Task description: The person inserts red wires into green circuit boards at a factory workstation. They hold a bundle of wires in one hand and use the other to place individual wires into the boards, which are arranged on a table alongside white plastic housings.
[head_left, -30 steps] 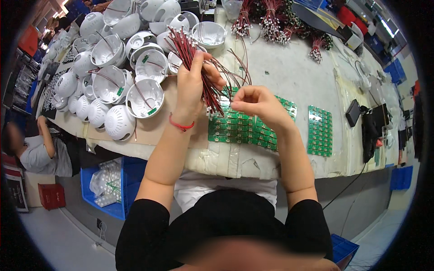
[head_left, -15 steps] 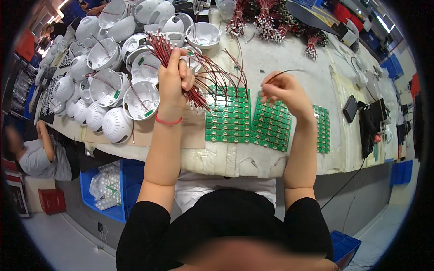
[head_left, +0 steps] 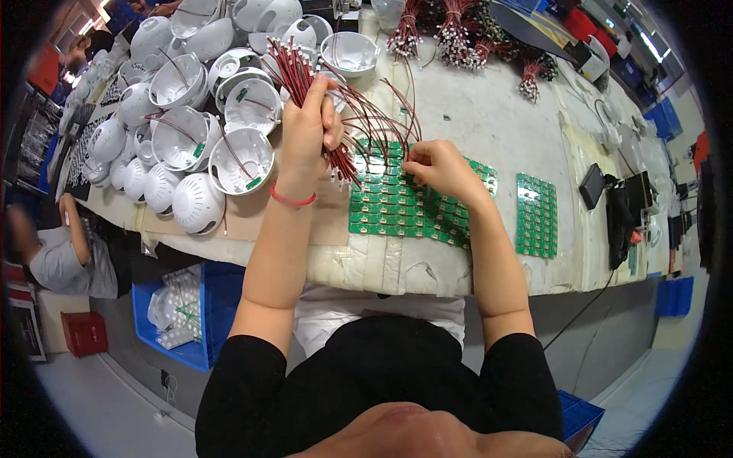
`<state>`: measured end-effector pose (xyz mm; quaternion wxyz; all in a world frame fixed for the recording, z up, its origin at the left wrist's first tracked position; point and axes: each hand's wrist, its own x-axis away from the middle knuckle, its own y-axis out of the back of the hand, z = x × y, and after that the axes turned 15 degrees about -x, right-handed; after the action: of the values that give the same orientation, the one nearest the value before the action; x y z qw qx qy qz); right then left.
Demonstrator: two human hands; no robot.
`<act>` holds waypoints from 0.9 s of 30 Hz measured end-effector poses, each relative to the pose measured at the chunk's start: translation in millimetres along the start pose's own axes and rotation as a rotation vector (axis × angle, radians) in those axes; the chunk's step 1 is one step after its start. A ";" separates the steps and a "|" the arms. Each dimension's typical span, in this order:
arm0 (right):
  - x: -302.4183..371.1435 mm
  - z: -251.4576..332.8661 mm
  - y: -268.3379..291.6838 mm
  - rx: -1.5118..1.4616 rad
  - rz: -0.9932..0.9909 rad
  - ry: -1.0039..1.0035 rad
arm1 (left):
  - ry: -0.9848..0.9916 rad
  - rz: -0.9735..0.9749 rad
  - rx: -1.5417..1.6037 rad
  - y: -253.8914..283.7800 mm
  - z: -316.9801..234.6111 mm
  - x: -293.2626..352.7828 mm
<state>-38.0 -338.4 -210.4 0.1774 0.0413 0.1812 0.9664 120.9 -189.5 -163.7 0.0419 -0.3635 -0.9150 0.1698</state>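
Left of the green board (head_left: 382, 208), the left hand (head_left: 307, 137) clenches wires (head_left: 293, 67), probably for easy reach; whether the right hand (head_left: 444, 169), over that board, grips one, I can't tell.

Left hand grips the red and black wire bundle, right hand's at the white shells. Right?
Not quite: the right hand is at the green circuit boards, as the head view shows. The left hand does grip the wire bundle.
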 end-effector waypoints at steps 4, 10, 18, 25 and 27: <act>0.1 -1.1 -2.8 0.080 -0.018 0.100 | -0.012 -0.016 -0.007 1.8 -3.2 0.1; -0.7 3.2 -4.5 0.138 -0.009 0.093 | -0.069 -0.095 0.051 16.3 -13.6 -3.1; 0.6 -1.4 0.7 0.149 0.068 0.125 | -0.082 -0.090 0.076 20.1 -13.3 -5.0; 2.3 2.6 -3.0 0.215 0.005 0.172 | -0.075 -0.084 0.075 18.7 -11.5 -4.4; 2.1 4.4 -3.7 0.221 0.016 0.191 | -0.075 -0.083 0.076 19.1 -11.9 -4.3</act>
<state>-38.1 -333.0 -207.6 0.1461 -0.0300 0.3023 0.9415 138.9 -176.1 -158.8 0.0282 -0.3169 -0.9231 0.2161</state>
